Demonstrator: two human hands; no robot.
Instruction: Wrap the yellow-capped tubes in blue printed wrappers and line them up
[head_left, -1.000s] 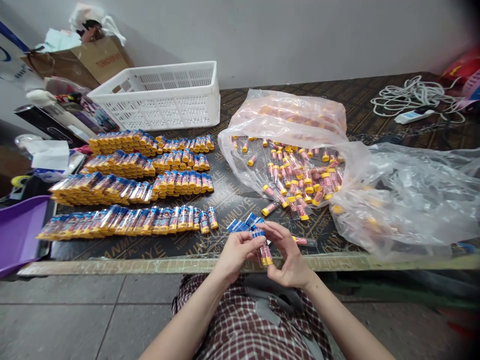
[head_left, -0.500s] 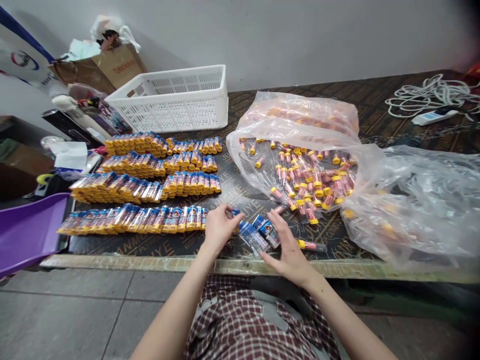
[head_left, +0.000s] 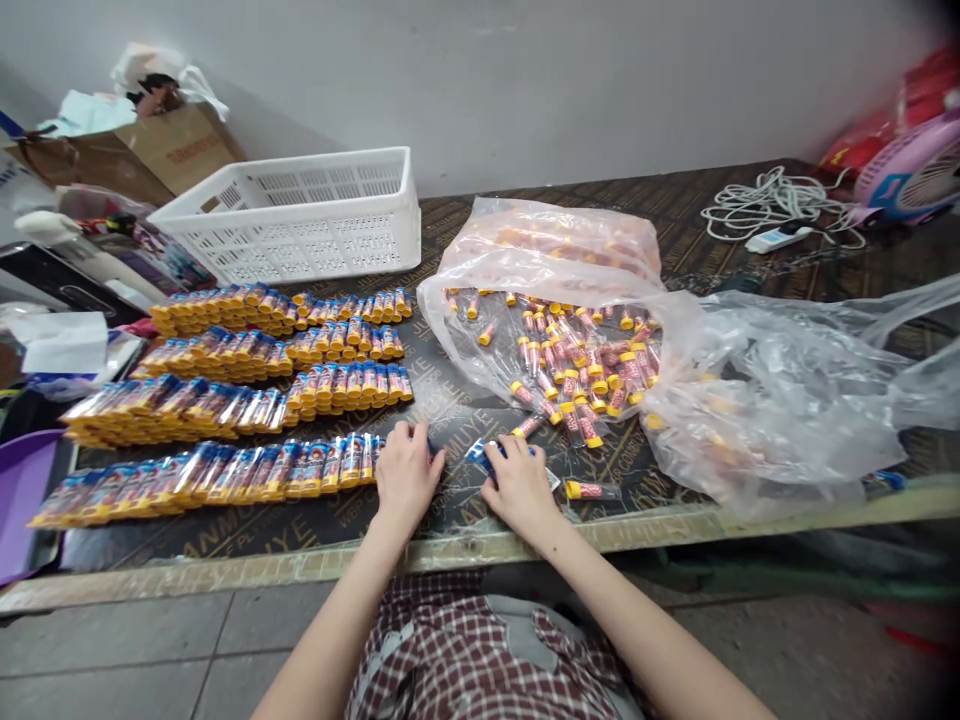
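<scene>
My left hand (head_left: 407,472) is at the right end of the front row of blue-labelled tubes (head_left: 292,470). Its fingers are closed round a tube, of which only a bit of blue shows. My right hand (head_left: 519,482) is curled down over flat blue printed plastic sleeves (head_left: 477,454) on the table; its fingers hide most of them. Just right of that hand lies a single clear tube (head_left: 592,491) with a yellow cap and pink filling. Many similar tubes (head_left: 574,365) spill from the mouth of a clear plastic bag (head_left: 547,265).
More blue-labelled tubes (head_left: 217,405) stand in rows behind the front one. A white slotted basket (head_left: 300,235) sits at the back. Another crumpled bag (head_left: 772,400) lies at right, with a coiled white cable (head_left: 772,205) and pink fan (head_left: 915,170) beyond. The table's front edge (head_left: 465,548) is near.
My left hand has gone left to the row's end with its blue-topped tube. My right hand has moved left and closed over the blue sleeves. The view has turned slightly right.
</scene>
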